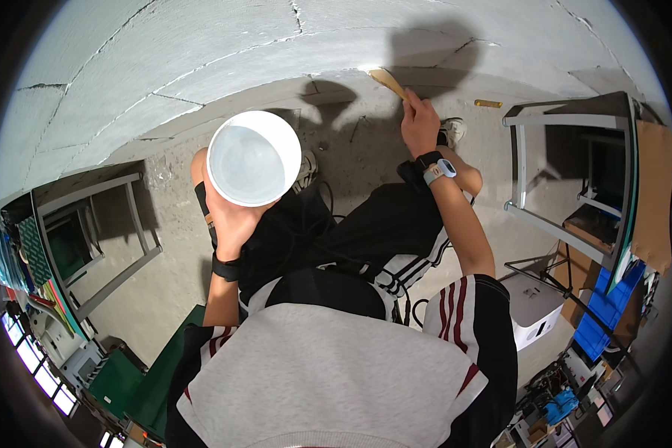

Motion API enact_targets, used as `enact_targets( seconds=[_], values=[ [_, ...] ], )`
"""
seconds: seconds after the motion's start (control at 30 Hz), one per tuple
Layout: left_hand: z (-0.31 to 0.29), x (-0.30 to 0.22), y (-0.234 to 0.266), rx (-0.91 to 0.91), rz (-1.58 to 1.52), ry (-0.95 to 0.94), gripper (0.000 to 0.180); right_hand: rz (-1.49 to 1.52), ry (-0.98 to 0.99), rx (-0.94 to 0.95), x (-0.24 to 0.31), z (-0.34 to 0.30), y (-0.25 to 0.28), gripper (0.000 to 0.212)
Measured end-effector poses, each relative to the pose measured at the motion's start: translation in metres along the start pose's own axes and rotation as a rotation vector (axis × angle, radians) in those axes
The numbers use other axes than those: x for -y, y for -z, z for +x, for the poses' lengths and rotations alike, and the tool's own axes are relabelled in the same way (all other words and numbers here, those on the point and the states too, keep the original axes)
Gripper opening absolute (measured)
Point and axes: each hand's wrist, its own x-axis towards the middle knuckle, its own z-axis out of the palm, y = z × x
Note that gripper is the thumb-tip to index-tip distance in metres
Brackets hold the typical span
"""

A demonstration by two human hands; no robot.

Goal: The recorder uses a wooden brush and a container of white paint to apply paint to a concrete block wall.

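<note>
My left hand [234, 216] is wrapped round a round white tub [291, 149], holding it from beneath and the side. Its open top faces up, and a pale, watery-looking content shows inside. In front and to the right, my right hand [420, 118] grips a wooden-handled brush [388, 84] with the fingers closed round the handle. The far end of the brush meets the pale wall [224, 56] low down, where it blends into a bright white patch. Dark joints and cracks run across the wall, some edged with white.
Metal-framed tables stand at the left [119, 276] and right [511, 168]. On the concrete floor by the wall lies a small yellow object [488, 104]. A white box-shaped appliance [530, 302] and a blue panel [608, 310] are at the right, a green bench [168, 373] behind left.
</note>
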Motion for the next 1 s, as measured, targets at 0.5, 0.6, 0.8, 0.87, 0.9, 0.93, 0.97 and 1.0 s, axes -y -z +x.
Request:
enact_targets(
  seconds=[0.5,0.6,0.8,0.87,0.9,0.93,0.97,1.0],
  values=[
    [-0.011,-0.014,0.011,0.002,0.060,0.060,0.116,0.090,-0.018,-0.028,-0.016,0.003,-0.002,0.019],
    [-0.012,-0.021,0.009,0.017,0.045,0.034,0.115,0.051,-0.037,-0.066,-0.022,0.015,0.000,0.018],
    [-0.013,-0.033,0.008,0.001,0.084,0.015,0.111,-0.062,-0.181,-0.331,-0.058,0.012,0.005,0.017],
    [-0.015,-0.034,0.010,-0.003,0.108,0.014,0.111,-0.097,-0.248,-0.338,-0.065,0.007,0.009,0.016],
    [-0.015,-0.035,0.009,-0.003,0.109,0.010,0.111,-0.051,-0.213,-0.242,-0.070,0.002,0.013,0.017],
    [-0.014,-0.037,0.008,0.006,0.122,0.004,0.111,-0.006,-0.178,-0.146,-0.074,0.000,0.014,0.017],
    [-0.014,-0.038,0.007,0.014,0.134,-0.001,0.112,0.010,-0.104,-0.079,-0.075,-0.002,0.009,0.018],
    [-0.013,-0.038,0.004,0.019,0.133,-0.007,0.112,0.009,-0.108,-0.086,-0.073,-0.001,0.008,0.018]
  ],
)
